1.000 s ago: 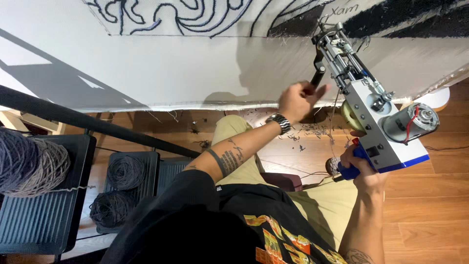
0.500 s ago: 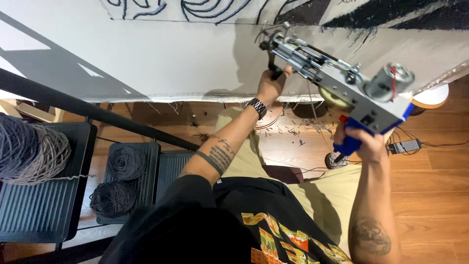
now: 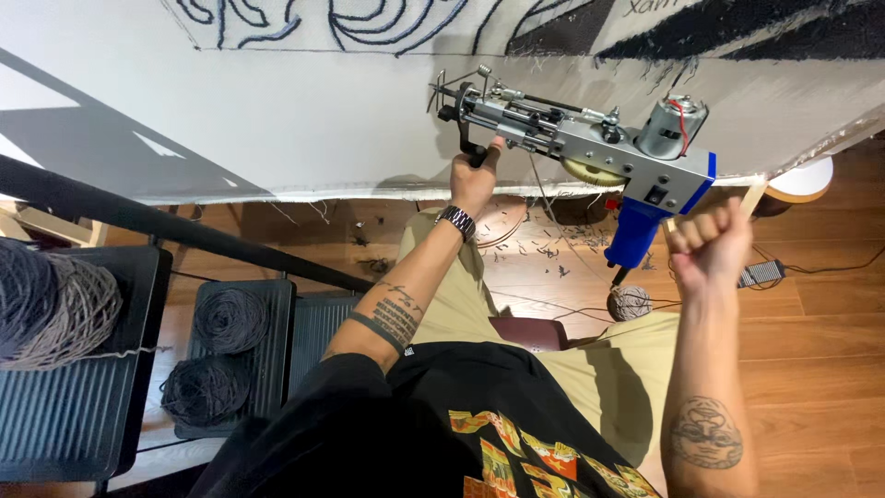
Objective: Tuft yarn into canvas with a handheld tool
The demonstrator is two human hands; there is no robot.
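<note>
Head view is showing the tufting gun (image 3: 590, 148) tilting toward three o'clock, left hand (image 3: 475, 180) gripping its front handle, while the right hand (image 3: 708, 247), having released the blue grip, is hanging fisted at five o'clock.

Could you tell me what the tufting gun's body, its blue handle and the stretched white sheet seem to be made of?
The tufting gun body looks like bare metal: dull silver plates, rods and screws. The blue handle appears to be moulded plastic, smooth and evenly coloured. The white sheet seems woven cloth, matte, with frayed threads along its lower edge.
</note>
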